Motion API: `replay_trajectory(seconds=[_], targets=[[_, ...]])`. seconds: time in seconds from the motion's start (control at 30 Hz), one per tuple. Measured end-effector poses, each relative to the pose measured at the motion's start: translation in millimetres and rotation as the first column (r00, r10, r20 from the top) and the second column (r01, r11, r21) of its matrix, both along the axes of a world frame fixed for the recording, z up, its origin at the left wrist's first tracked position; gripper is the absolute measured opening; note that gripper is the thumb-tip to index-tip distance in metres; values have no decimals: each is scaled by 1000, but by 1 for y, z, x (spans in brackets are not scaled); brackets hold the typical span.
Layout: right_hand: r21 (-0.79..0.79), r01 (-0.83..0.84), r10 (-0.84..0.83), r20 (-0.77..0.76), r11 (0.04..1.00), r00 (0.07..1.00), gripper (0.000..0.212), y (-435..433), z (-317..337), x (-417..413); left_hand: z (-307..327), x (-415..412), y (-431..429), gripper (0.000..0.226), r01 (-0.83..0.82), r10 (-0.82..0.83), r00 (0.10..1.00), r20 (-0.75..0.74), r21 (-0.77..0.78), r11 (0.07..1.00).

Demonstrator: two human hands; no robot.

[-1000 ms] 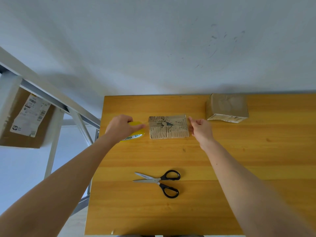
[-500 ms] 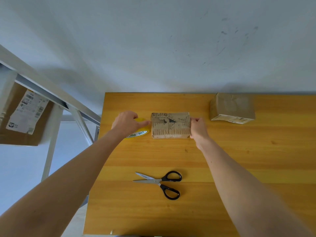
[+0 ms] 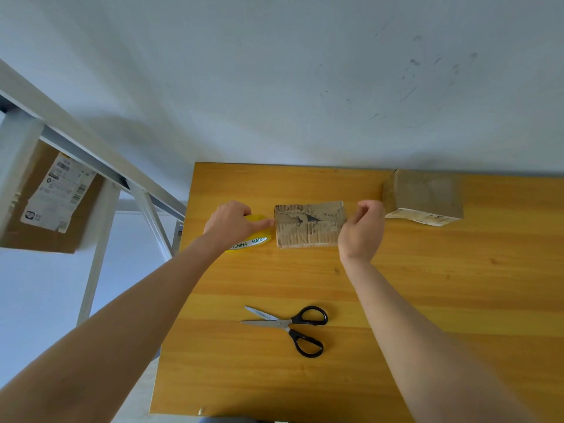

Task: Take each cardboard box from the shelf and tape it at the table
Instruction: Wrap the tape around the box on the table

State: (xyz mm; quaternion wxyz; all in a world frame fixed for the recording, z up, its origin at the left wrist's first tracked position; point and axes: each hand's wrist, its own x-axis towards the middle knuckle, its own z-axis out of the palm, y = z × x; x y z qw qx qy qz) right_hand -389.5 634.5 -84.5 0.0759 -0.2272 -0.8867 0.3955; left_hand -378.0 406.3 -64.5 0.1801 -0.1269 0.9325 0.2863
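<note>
1. The wooden table (image 3: 457, 300) fills the lower right, its far edge against a pale, scuffed wall (image 3: 274, 71).
2. A white metal shelf frame (image 3: 91, 154) stands left of the table. A large cardboard box (image 3: 88, 215) with a printed label (image 3: 58, 193) sits on it, partly hidden behind a post.
3. A second brown box (image 3: 424, 190) sits at the table's back edge, just right of the right hand, with a paper label (image 3: 418, 216) along its near side.
4. The small worn box (image 3: 308, 227), its surface torn and ribbed, lies on the table between the two hands.
5. The left hand (image 3: 230, 222) covers most of the yellow tape roll (image 3: 259, 236), fingers curled over it, one fingertip reaching the worn box's left end.
6. The right hand (image 3: 361, 227) is at the worn box's right end and hides that corner. Its fingers are curled, but I cannot tell whether they pinch anything.
7. Black-handled scissors (image 3: 290, 326) lie near the table's front, blades slightly apart and pointing left, well apart from both hands.
</note>
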Motion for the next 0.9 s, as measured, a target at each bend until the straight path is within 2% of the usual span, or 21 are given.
replay_trajectory(seconds=[0.13, 0.3, 0.4, 0.53, 0.57, 0.63, 0.7, 0.73, 0.9], targets=[[-22, -73, 71, -71, 997, 995, 29, -10, 1, 24, -2, 1, 0, 65, -8, 8, 1000, 11, 3, 1000], [-242, -110, 119, 23, 964, 993, 36, -13, -3, 29, -5, 3, 5, 65, -10, 10, 1000, 16, 10, 1000], [-276, -173, 195, 53, 946, 979, 31, -8, -8, 25, -6, 6, 5, 66, -9, 9, 1000, 4, 15, 1000], [-291, -286, 324, 89, 913, 942, 38, 2, -2, 22, -5, 6, 7, 66, -1, 1, 1000, -1, 17, 1000], [-243, -317, 356, 138, 917, 924, 42, 3, -2, 21, -5, 5, 7, 65, 2, -2, 1000, 2, 19, 1000], [3, -409, 396, 244, 913, 885, 54, 4, -3, 20, -5, 5, 8, 65, 5, -5, 1000, 17, 23, 1000], [272, -510, 451, 252, 816, 856, 56, 4, -4, 23, -6, 5, 7, 65, -3, 2, 1000, 26, 33, 999], [353, -549, 488, 253, 758, 835, 57, 4, -5, 24, -7, 6, 7, 65, -7, 6, 1000, 24, 38, 999], [477, -674, 564, 373, 564, 737, 69, -4, -9, 29, -10, 9, 9, 66, -25, 25, 1000, 10, 57, 998]])
